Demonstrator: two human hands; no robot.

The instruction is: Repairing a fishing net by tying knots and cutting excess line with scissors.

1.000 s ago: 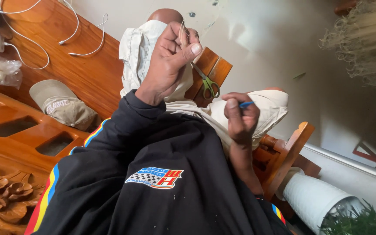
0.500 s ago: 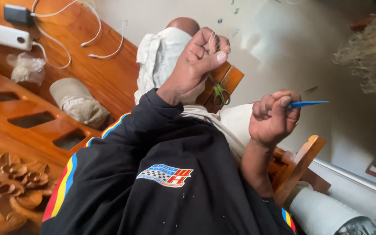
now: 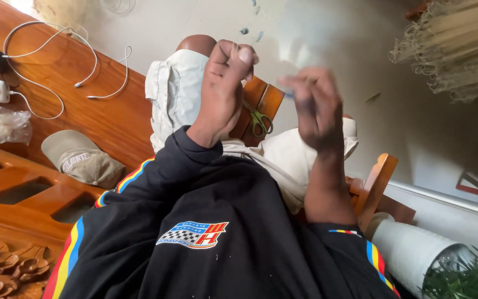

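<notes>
While the person sits on a wooden chair (image 3: 380, 177) with both arms raised over the lap, the left hand (image 3: 223, 88) is curled into a closed fist, thumb pressed across the fingers; whether anything is pinched inside cannot be told. The right hand (image 3: 316, 108) is blurred, with fingers drawn together near a small blue object (image 3: 289, 95) at the fingertips; the exact grip cannot be told.

All positions below are given relative to the green-handled scissors (image 3: 259, 120), which lie on the wooden seat between the knees:
- The left hand is just above and left of the scissors, not touching them.
- The right hand is to the right and slightly above, apart from them.
- The cream shorts (image 3: 175, 94) cover the legs on both sides of the scissors.
- A beige cap (image 3: 81, 160) lies well to the left on the wooden surface (image 3: 106, 119).
- White cables (image 3: 92, 75) lie farther left and above, beside a crumpled clear bag (image 3: 6, 124).
</notes>
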